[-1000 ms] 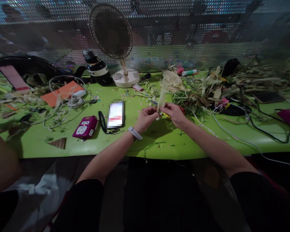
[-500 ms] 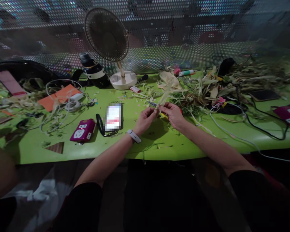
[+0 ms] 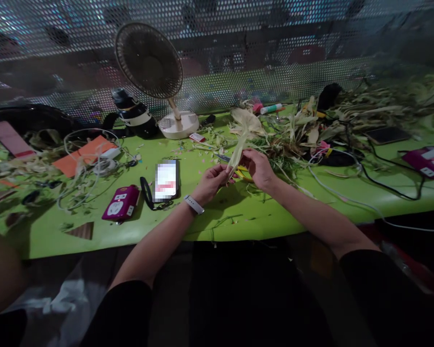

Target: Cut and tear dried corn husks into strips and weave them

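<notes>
A pale, dry strip that looks like corn husk (image 3: 239,146) stands up from between my hands, its wide top fanning away from me. My left hand (image 3: 214,182), with a white band at the wrist, pinches its lower end. Fingers of my right hand (image 3: 260,169) are closed at the strip's right edge, though the fingertips are partly hidden. Under and behind the hands lie scissors with yellow handles (image 3: 244,175), their blades pointing left. A broader husk piece (image 3: 252,121) rests on the green table just beyond.
Heaped dry husks (image 3: 379,111) and cables cover the right side. On the left are a phone (image 3: 166,180), a purple power adapter (image 3: 121,203) and orange paper (image 3: 85,155). A fan (image 3: 150,60) and dark bottle (image 3: 134,115) stand behind. Another person's arm (image 3: 2,274) shows at far left.
The husk strip has turned, showing a wider face. My right hand's fingers have shifted up along its edge, and the yellow scissor handles show more. The view has swung slightly right.
</notes>
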`<state>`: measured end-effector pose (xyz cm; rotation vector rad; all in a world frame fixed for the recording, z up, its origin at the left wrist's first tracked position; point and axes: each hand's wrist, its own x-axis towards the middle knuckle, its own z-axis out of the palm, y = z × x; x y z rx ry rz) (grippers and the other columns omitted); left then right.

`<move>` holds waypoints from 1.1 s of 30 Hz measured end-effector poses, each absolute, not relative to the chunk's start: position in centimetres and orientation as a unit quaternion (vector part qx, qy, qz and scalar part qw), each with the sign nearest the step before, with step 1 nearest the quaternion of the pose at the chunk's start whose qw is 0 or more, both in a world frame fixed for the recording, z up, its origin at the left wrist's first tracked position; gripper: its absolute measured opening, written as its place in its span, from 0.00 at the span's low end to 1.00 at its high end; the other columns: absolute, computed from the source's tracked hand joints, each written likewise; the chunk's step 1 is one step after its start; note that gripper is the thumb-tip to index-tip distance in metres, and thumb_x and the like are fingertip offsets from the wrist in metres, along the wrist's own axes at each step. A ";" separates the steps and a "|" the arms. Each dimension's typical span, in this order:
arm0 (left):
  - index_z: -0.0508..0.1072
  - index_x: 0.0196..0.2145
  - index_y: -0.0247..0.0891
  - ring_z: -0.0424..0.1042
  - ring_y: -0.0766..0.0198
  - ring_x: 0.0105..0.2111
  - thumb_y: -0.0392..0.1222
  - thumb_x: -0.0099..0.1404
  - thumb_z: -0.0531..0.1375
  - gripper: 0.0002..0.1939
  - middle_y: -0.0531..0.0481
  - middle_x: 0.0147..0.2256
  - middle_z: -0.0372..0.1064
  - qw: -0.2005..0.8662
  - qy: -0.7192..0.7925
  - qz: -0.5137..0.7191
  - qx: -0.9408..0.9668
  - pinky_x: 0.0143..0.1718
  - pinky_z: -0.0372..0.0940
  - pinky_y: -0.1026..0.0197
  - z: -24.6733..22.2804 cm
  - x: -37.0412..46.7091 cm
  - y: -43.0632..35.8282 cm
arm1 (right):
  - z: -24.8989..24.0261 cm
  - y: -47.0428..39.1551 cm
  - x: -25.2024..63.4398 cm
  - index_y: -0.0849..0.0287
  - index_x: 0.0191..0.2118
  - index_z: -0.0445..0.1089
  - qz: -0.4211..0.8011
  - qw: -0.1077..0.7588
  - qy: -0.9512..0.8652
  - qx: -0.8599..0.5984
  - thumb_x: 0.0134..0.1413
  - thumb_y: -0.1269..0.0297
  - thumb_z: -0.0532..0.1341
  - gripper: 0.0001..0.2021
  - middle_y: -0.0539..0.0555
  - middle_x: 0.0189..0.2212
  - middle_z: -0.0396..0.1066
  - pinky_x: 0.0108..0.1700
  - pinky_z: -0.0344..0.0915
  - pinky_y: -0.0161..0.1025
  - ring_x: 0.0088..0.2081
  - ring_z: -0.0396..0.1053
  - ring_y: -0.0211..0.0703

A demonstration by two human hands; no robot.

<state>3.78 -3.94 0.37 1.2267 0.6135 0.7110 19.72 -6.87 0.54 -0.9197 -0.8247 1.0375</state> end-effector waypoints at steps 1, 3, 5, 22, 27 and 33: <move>0.73 0.33 0.36 0.70 0.73 0.22 0.56 0.48 0.71 0.23 0.51 0.29 0.76 0.716 0.274 0.319 0.557 0.23 0.61 0.70 0.3 3.8 -3.9 | 0.5 -6.8 19.7 0.55 0.27 0.65 0.454 0.698 -0.363 -0.419 0.42 0.55 0.64 0.11 0.48 0.26 0.72 0.40 0.71 0.42 0.31 0.72 0.41; 0.75 0.37 0.36 0.71 0.72 0.23 0.56 0.48 0.71 0.25 0.50 0.30 0.77 0.711 0.265 0.320 0.567 0.24 0.64 0.69 0.0 3.7 -3.8 | 0.4 -6.6 19.8 0.55 0.25 0.64 0.433 0.711 -0.343 -0.436 0.42 0.54 0.65 0.12 0.47 0.24 0.71 0.39 0.71 0.41 0.30 0.71 0.40; 0.75 0.43 0.37 0.73 0.69 0.24 0.55 0.49 0.71 0.28 0.49 0.30 0.77 0.705 0.252 0.321 0.580 0.26 0.65 0.67 -0.3 3.7 -3.7 | 0.3 -6.4 19.9 0.55 0.24 0.63 0.420 0.718 -0.330 -0.445 0.43 0.53 0.65 0.13 0.47 0.23 0.70 0.38 0.71 0.40 0.31 0.72 0.40; 0.75 0.31 0.34 0.67 0.72 0.20 0.54 0.47 0.72 0.22 0.50 0.24 0.74 0.679 0.299 0.309 0.595 0.23 0.63 0.68 0.6 3.2 -3.2 | 1.0 -4.6 25.7 0.55 0.36 0.71 0.270 0.742 -0.363 -0.495 0.51 0.47 0.61 0.16 0.51 0.33 0.74 0.35 0.69 0.41 0.34 0.72 0.41; 0.75 0.32 0.34 0.69 0.72 0.21 0.52 0.48 0.71 0.20 0.51 0.25 0.75 0.689 0.291 0.345 0.567 0.24 0.64 0.68 0.7 3.2 -3.1 | 1.2 -4.1 27.3 0.56 0.35 0.70 0.329 0.761 -0.284 -0.481 0.54 0.55 0.58 0.11 0.50 0.30 0.73 0.34 0.68 0.39 0.32 0.72 0.39; 0.75 0.35 0.36 0.70 0.74 0.22 0.49 0.49 0.71 0.19 0.53 0.27 0.75 0.708 0.306 0.376 0.513 0.24 0.65 0.70 0.7 3.1 -3.0 | 1.6 -6.3 22.4 0.59 0.28 0.73 0.518 0.638 -0.322 -0.469 0.42 0.65 0.66 0.05 0.49 0.28 0.75 0.39 0.68 0.35 0.32 0.72 0.37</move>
